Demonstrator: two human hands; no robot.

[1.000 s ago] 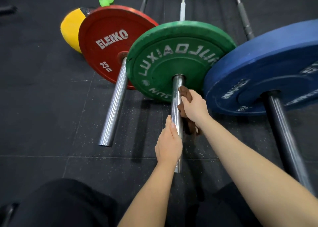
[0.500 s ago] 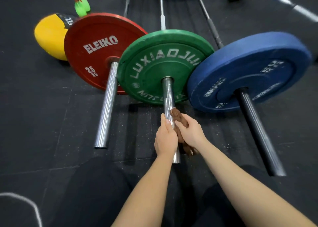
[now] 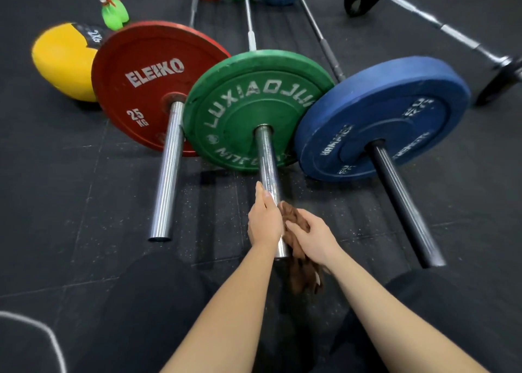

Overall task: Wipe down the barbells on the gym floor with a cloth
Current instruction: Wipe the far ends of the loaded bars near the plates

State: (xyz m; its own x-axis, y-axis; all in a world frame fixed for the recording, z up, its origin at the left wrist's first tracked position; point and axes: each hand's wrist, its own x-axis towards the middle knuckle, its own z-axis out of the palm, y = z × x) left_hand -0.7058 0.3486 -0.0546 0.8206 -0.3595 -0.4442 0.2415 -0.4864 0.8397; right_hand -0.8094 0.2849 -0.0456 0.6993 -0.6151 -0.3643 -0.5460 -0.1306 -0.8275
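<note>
Brown cloth (image 3: 293,225) bunched in right grip (image 3: 313,237), pressed against chrome sleeve (image 3: 267,158) near its free end; drawn back from green plate (image 3: 254,110) since a second ago. Left grip (image 3: 264,220) wrapped round same sleeve, just beside. Red plate (image 3: 147,84) left of grips, blue plate (image 3: 381,118) right. Black rubber floor (image 3: 56,175); yellow ball (image 3: 62,59) far left.
</note>
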